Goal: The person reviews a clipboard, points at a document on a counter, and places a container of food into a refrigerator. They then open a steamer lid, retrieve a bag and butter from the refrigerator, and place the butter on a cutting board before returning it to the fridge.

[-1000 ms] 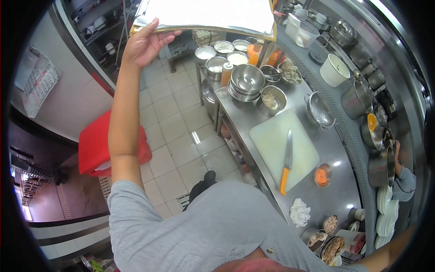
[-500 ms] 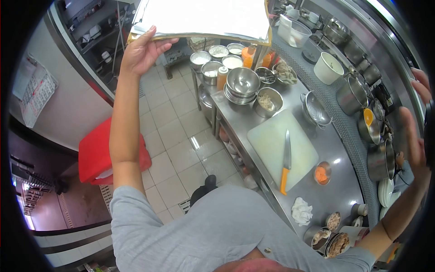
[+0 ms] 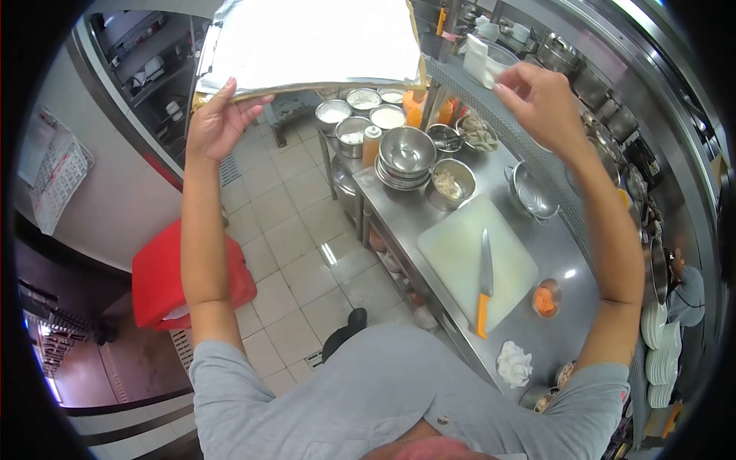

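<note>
My left hand (image 3: 218, 123) grips the lower left corner of a board with white sheets (image 3: 314, 46), thumb over the front edge and the other fingers behind or below it. The sheets are overexposed, so any writing on them cannot be read. My right hand (image 3: 544, 107) is raised to the right of the board, apart from it. Its fingers are bent loosely, with nothing visible between them. Behind its fingertips in view is a clear plastic tub (image 3: 491, 57) on the shelf.
On the steel counter lie a white cutting board (image 3: 448, 238) with an orange-handled knife (image 3: 484, 284), a stack of metal bowls (image 3: 406, 153), a colander (image 3: 534, 192), a small orange-filled bowl (image 3: 546, 299) and a crumpled white cloth (image 3: 514, 364). A red bin (image 3: 169, 268) stands left; another person (image 3: 686, 295) is far right.
My right hand has swung in from the far right edge toward the board. The board and my left hand have shifted slightly left and down in view.
</note>
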`<state>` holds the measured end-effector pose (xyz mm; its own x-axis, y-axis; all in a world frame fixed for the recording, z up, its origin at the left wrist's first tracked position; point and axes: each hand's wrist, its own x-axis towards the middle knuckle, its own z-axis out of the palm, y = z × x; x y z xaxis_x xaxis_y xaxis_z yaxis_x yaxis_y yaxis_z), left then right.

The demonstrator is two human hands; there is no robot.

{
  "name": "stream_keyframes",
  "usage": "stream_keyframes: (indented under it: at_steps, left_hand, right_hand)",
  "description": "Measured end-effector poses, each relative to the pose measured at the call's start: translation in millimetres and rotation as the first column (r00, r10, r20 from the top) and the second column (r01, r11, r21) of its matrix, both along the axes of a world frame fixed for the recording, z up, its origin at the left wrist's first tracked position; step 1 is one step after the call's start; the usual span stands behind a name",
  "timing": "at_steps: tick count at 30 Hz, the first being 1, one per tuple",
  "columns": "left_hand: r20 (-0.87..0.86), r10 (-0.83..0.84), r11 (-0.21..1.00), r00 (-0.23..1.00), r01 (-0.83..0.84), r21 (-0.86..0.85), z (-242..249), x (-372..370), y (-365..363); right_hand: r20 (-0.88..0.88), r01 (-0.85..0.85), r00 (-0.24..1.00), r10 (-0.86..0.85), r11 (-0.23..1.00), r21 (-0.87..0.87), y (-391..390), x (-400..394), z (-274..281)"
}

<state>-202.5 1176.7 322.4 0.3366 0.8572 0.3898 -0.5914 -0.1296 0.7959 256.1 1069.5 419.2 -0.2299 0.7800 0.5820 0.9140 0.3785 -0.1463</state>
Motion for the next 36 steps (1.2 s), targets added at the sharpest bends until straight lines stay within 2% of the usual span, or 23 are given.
stream_keyframes:
  at_steps: [3,6,8,10,11,12,14,15,18,19,22,24,26,27,28,31,32,35,36]
  left_hand:
    - [0.002,-0.048,0.999,0.999,0.048,0.016,-6.8,2.7,-0.5]
    - [0.009,-0.07,0.997,0.998,0.07,-0.017,-14.1,12.6,-6.7]
    - [0.004,-0.073,0.997,0.997,0.073,-0.018,-16.5,18.0,-8.7]
    - [0.063,-0.066,0.991,0.996,0.073,-0.116,-14.3,21.4,-6.2]
    - [0.039,-0.022,0.995,0.999,0.025,-0.091,-12.5,20.7,0.0]
    - [0.064,-0.068,0.995,0.996,0.073,-0.072,-1.1,26.3,-0.1]
    - [0.079,-0.062,0.998,0.995,0.063,-0.009,21.6,38.0,2.1]
    - [0.09,-0.075,0.997,0.993,0.073,0.021,34.6,44.0,1.3]
    - [0.156,-0.237,0.968,0.959,0.22,0.118,63.2,66.1,19.3]
    - [0.166,-0.347,0.931,0.923,0.319,0.176,70.8,75.6,26.9]
    - [0.159,-0.509,0.854,0.846,0.472,0.219,106.9,115.9,29.3]
    - [0.104,-0.598,0.786,0.795,0.556,0.268,126.3,139.7,39.4]
    - [0.069,-0.64,0.743,0.766,0.592,0.314,135.9,159.3,57.7]
    - [0.049,-0.658,0.72,0.751,0.609,0.332,138.1,168.1,63.8]
    - [0.032,-0.617,0.756,0.786,0.581,0.301,138.2,175.6,65.7]
    - [0.11,-0.651,0.751,0.751,0.617,0.233,124.8,181.9,60.1]
    - [0.147,-0.656,0.749,0.74,0.615,0.247,116.8,179.8,55.7]
    - [0.16,-0.814,0.581,0.559,0.774,0.252,94.0,158.1,56.5]
    - [0.184,-0.785,0.619,0.591,0.758,0.204,87.2,153.8,44.0]
  right_hand:
    - [-0.162,-0.064,0.984,0.071,0.997,0.044,50.9,3.9,-11.9]
    - [-0.445,-0.032,0.893,-0.068,0.977,-0.213,75.2,-5.3,-10.8]
    - [-0.46,-0.043,0.885,-0.076,0.969,-0.243,89.9,-4.7,-13.9]
    - [-0.509,-0.04,0.854,-0.103,0.964,-0.262,91.1,-2.1,-14.8]
    - [-0.548,-0.031,0.828,-0.117,0.967,-0.254,89.3,0.0,-4.5]
    - [-0.573,-0.068,0.815,-0.083,0.969,-0.237,80.2,2.5,11.3]
    - [-0.636,-0.113,0.77,-0.037,0.974,-0.194,56.6,-3.4,45.0]
    - [-0.588,-0.068,0.808,-0.043,0.984,-0.165,56.1,5.2,63.1]
    - [-0.665,-0.029,0.746,0.022,1.0,0.001,36.4,22.3,111.7]
    - [-0.622,0.138,0.753,-0.215,0.976,-0.17,-8.5,-4.7,144.9]
    - [-0.635,0.16,0.738,-0.229,0.973,-0.165,-9.2,45.6,179.8]
    - [-0.665,0.069,0.712,-0.225,0.965,-0.253,-1.0,85.7,196.8]
    - [-0.722,-0.168,0.673,-0.162,0.917,-0.362,-6.9,103.9,202.4]
    - [-0.605,0.315,0.69,-0.398,0.917,-0.244,-16.0,97.2,204.9]
    - [-0.647,0.338,0.628,-0.432,0.901,-0.274,-22.1,97.1,205.3]
    - [-0.695,0.074,0.673,-0.253,0.958,-0.278,-27.1,131.7,189.2]
    - [-0.693,-0.002,0.69,-0.208,0.957,-0.289,-48.2,115.7,187.3]
    - [-0.844,-0.311,0.534,0.052,0.94,-0.14,-63.0,89.9,136.0]
    - [-0.862,-0.353,0.505,-0.039,0.902,-0.247,-71.7,87.1,121.4]
